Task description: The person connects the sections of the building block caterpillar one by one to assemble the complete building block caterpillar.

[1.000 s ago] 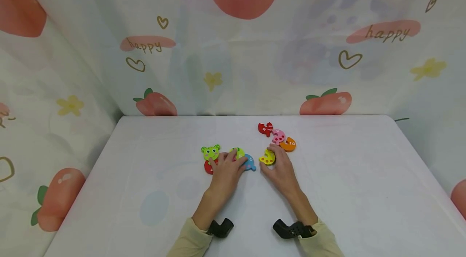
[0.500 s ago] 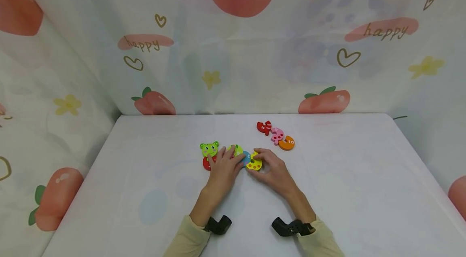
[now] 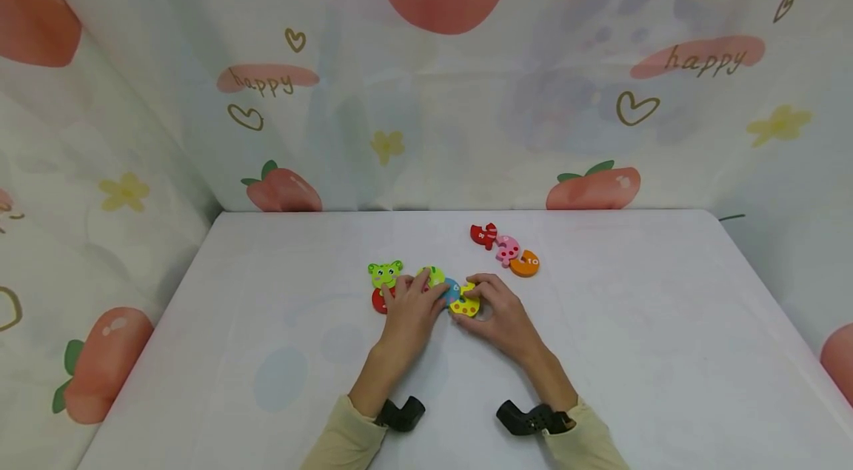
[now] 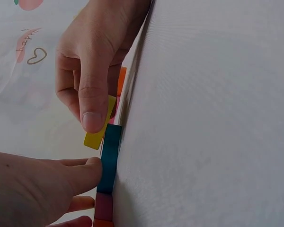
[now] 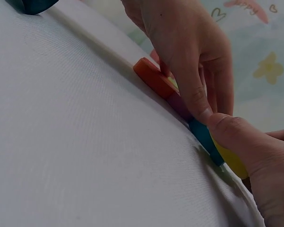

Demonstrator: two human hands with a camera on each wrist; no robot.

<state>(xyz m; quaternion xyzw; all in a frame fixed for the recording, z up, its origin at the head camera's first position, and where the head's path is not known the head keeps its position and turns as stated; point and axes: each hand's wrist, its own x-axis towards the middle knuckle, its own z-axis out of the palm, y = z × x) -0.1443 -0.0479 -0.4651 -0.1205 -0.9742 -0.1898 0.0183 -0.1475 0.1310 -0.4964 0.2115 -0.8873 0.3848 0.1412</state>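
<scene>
In the head view my right hand [image 3: 501,313] pinches a yellow spotted puzzle piece [image 3: 464,306] between thumb and fingers. That piece meets the right side of a blue puzzle piece [image 3: 452,292]; the left wrist view shows the yellow piece [image 4: 94,139] tilted and partly over the blue one's edge [image 4: 110,158]. My left hand [image 3: 412,313] rests on the joined row with fingers spread, its thumb against the blue piece. Under and beside it show a green piece [image 3: 435,276], a red piece [image 3: 379,301] and a green frog-like head piece [image 3: 385,274]. Left-hand fingers hide the row's middle.
Behind my right hand lie a red piece [image 3: 483,235], a pink spotted piece [image 3: 508,251] and an orange piece [image 3: 525,263]. The white table [image 3: 653,351] ends at a printed cloth backdrop [image 3: 466,122]. Each wrist wears a black camera.
My right hand has brought the yellow piece left from near the orange piece to the blue piece, which has shifted slightly left. My left hand has stayed almost still.
</scene>
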